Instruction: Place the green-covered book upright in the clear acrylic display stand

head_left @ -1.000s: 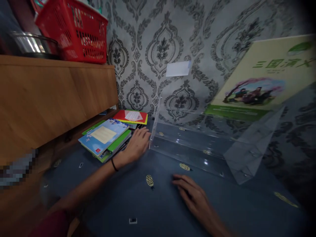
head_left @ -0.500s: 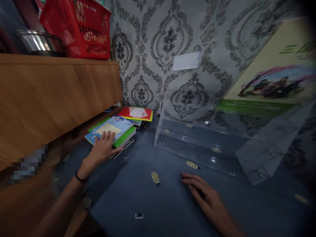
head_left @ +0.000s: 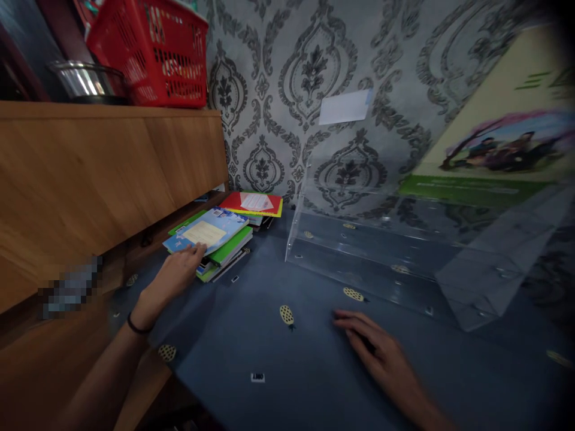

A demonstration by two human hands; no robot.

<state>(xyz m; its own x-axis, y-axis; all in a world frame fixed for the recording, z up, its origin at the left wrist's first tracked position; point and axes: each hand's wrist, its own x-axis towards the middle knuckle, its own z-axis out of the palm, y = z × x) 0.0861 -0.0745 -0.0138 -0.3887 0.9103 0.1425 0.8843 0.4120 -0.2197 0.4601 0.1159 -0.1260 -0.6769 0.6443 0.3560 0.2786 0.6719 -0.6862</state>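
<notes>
Where the dim room meets a wall papered in grey damask, a worktop [head_left: 278, 359] draped in a blue cloth with small pineapple prints carries everything in view. Far left and above the left hand, a wooden cabinet [head_left: 90, 179] bears a steel bowl [head_left: 87, 81] and a red plastic basket [head_left: 155, 54]. The left hand [head_left: 177, 272], a dark band at its wrist, lies with its fingers loosely spread, the fingertips touching the near edge of the blue book [head_left: 206, 230] that tops a small stack of books; its grip closes on nothing. Just beyond that stack lies a red-covered book [head_left: 254, 203] on yellow ones. Right of the left hand, well apart, the right hand [head_left: 380, 353] rests palm down on the cloth, fingers spread flat and holding nothing. Just beyond its fingertips stands a clear acrylic rack [head_left: 395, 263], and at its right end a large picture book [head_left: 498, 149] with a cream and green cover leans tilted.
</notes>
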